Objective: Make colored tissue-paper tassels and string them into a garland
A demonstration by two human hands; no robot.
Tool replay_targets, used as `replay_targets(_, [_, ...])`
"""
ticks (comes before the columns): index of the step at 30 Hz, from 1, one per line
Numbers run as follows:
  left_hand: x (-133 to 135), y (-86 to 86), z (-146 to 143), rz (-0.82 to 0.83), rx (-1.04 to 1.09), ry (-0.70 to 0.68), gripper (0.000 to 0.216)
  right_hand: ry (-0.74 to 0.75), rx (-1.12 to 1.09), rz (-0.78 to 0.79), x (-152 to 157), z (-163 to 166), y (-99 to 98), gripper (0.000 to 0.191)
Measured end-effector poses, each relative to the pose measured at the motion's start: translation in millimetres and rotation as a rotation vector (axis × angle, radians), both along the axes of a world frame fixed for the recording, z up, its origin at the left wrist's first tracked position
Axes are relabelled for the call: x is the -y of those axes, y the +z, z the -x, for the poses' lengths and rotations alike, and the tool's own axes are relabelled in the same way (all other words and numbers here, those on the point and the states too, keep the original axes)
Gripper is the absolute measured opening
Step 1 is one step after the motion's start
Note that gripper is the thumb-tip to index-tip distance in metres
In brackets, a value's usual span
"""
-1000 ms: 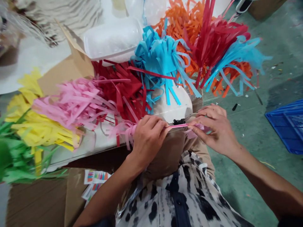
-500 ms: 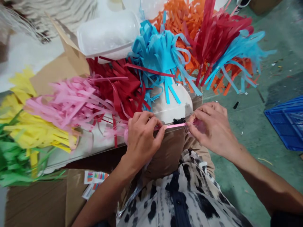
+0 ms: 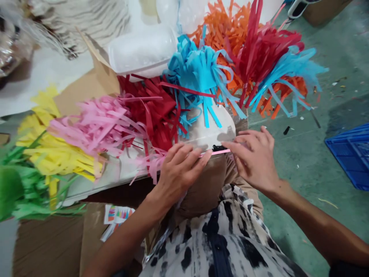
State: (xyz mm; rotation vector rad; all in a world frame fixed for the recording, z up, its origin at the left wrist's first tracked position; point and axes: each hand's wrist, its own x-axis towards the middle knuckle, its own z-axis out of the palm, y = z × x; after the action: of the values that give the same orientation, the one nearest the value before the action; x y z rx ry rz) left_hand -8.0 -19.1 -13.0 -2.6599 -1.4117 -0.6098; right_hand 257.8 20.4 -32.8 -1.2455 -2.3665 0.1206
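My left hand [image 3: 180, 169] presses at the table's front edge, closed over a pink tissue-paper tassel [image 3: 154, 164] whose fringe spills out to its left. From under its thumb a narrow pink strip [image 3: 221, 152] runs rightwards along the edge. My right hand [image 3: 255, 159] is at the strip's right end, fingers apart and forefinger stretched over the strip; whether it touches is unclear. Just behind the strip lies a small black object [image 3: 219, 147], its kind unclear. Part of the strip is hidden beneath my left fingers.
Fringed paper bunches line the table: green [image 3: 31, 192], yellow [image 3: 60, 154], pink [image 3: 98, 123], dark red [image 3: 158, 111], blue [image 3: 198, 69] and orange [image 3: 227, 23]. Behind them are a white plastic container [image 3: 142, 48] and brown card [image 3: 86, 90]. A blue crate [image 3: 350, 154] stands on the floor at right.
My right thumb has drawn away from the strip and its fingers have spread. My left fingers have stretched out flatter, the thumb sliding slightly right. The view has shifted a little.
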Motion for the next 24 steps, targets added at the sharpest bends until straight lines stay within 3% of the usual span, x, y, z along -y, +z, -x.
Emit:
replay_targets(2, [2,-1.6,-7,0.005,-0.046,-0.059,0.037,0.094,0.005,-0.14,5,2,-4.4,0.041])
replay_targets(5, [9,-4.1,-15,-0.028,-0.056,-0.033,0.037,0.15,0.024,-0.289,11,7,-8.5,0.038])
replay_targets(12, [17,-12.9,-25,-0.107,0.034,0.061,0.025,0.229,0.027,-0.356,9,16,-9.9,0.027])
replay_targets(15, [18,-8.1,-32,-0.076,0.082,0.114,0.02,0.238,0.001,-0.362,8,14,-4.1,0.024])
replay_targets(19, [17,12.3,-37,0.239,0.365,0.168,0.021,0.239,-0.03,-0.39,10,9,11.9,0.026])
replay_targets(24, [9,37.4,-35,1.04,1.052,0.26,0.025,0.25,-0.098,-0.437,8,3,27.0,0.033])
